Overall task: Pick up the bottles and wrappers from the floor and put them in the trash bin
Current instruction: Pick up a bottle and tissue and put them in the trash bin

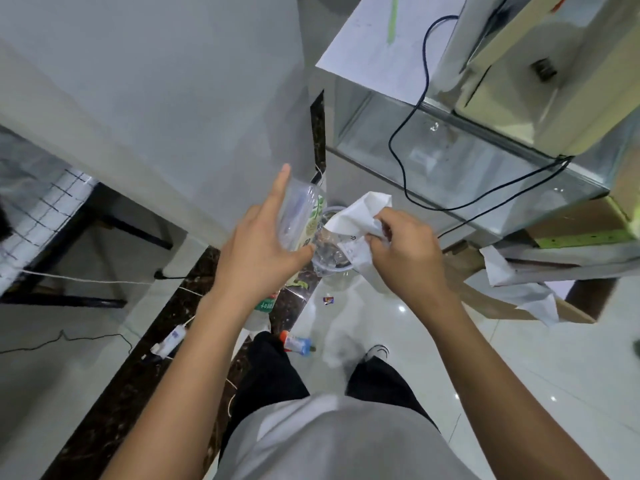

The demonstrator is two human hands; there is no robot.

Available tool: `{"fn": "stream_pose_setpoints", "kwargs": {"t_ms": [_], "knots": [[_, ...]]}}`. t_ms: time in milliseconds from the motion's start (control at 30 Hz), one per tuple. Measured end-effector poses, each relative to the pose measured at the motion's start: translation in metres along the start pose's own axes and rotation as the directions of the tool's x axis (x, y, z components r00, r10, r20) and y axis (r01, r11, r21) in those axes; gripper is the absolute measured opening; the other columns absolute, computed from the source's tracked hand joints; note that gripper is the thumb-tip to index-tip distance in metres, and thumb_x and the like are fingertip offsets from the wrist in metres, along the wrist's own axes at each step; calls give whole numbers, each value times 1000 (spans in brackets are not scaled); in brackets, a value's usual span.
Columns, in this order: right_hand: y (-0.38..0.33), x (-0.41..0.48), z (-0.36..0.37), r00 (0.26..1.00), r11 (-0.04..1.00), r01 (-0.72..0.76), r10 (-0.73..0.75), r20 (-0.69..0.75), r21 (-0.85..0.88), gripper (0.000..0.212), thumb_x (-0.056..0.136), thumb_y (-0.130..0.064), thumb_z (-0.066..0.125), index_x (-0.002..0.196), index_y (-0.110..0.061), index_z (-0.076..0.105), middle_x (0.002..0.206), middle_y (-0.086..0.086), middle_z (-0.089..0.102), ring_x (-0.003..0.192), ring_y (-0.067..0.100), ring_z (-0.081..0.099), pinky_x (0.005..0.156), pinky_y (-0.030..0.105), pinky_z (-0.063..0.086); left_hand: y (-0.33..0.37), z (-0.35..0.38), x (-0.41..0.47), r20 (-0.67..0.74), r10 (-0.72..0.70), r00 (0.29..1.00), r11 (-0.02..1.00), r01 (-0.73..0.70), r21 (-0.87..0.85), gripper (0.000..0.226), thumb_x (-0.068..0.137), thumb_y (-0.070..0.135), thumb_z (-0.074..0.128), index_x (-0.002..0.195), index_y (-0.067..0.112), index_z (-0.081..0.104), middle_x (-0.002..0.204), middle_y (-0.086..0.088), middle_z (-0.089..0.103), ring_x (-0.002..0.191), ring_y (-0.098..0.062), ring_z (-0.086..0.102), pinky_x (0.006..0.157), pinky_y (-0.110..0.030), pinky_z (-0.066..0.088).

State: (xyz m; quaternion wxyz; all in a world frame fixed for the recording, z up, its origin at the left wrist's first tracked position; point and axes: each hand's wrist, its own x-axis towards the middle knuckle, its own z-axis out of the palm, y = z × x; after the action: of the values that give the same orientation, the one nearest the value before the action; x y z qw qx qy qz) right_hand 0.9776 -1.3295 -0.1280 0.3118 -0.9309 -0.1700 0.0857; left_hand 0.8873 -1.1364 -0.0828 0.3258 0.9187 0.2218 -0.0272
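Observation:
My left hand (258, 247) grips a clear plastic bottle (300, 216) with a green-leaf label, held over a small transparent trash bin (330, 268) on the floor. My right hand (403, 251) pinches a crumpled white paper wrapper (360, 216) just above the bin's rim. Below my left wrist stands another bottle (265, 306) with a green label. A small bottle with an orange cap (298, 342) lies by my feet. A tiny purple wrapper (329, 300) lies on the tiles near the bin.
A glass tank (467, 157) with a black cable (408, 133) stands right of the bin, with cardboard and crumpled paper (519, 289) beneath it. A white cabinet (156, 98) is to the left. A white tube (169, 341) and cords lie on the dark floor strip.

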Motion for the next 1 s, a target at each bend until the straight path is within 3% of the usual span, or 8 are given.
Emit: {"fn": "stream_pose_setpoints", "kwargs": {"t_ms": [133,367,467,567,667,833,933,1000], "knots": [[-13,5,24,993,998,-51,47,-111,-35,20,83,-10,70,81,-21,52,77,-3,52,70,22,47,57,34,37,-32,2,30,111,70,991,996,-64,-58,113,78,42,79,149,61,-5,145,-4,49,130,-27,48,92,-34,40],[-34,8,72,903,925,-376,380,-199,62,15,90,-19,65,83,-20,52,80,0,59,74,21,54,56,30,38,-83,-5,101,287,183,940,980,-152,-127,112,76,40,82,152,57,1,152,4,43,139,-21,40,98,-28,34],[-38,5,99,871,887,-439,459,-177,140,19,90,-22,66,82,-24,50,82,-3,60,75,18,55,59,30,41,-100,2,122,263,179,948,970,-125,-209,112,76,39,83,155,52,4,148,25,33,134,4,30,104,-19,27],[-28,0,131,864,876,-455,478,-159,161,25,89,-19,70,78,-26,48,76,-7,57,72,15,53,59,23,39,-120,27,140,258,109,960,968,-44,-246,112,77,34,84,151,59,3,145,30,28,125,8,23,103,-17,25],[6,5,177,872,873,-454,477,-113,182,17,90,-17,68,82,-23,54,77,-8,59,73,16,56,64,31,48,-149,72,161,268,69,961,960,9,-279,111,78,31,83,153,56,4,146,28,30,123,10,23,104,-21,25],[93,43,274,882,872,-446,467,-65,201,12,92,-21,66,84,-22,57,79,-7,59,75,19,59,65,43,52,-226,187,207,245,47,968,950,33,-311,111,76,32,85,156,46,10,123,66,14,112,42,15,98,1,22],[148,76,331,901,891,-412,430,-61,188,16,92,-22,65,81,-19,55,79,-3,60,73,23,60,62,46,53,-267,249,239,247,18,969,917,83,-391,110,74,33,86,153,54,12,137,54,27,128,26,28,111,-16,31],[180,98,363,909,900,-383,407,-88,207,15,91,-21,66,81,-18,56,78,-3,61,76,21,60,62,46,54,-290,284,261,242,31,970,901,78,-426,110,73,34,87,152,55,13,129,52,34,126,15,38,104,-15,36]]}}
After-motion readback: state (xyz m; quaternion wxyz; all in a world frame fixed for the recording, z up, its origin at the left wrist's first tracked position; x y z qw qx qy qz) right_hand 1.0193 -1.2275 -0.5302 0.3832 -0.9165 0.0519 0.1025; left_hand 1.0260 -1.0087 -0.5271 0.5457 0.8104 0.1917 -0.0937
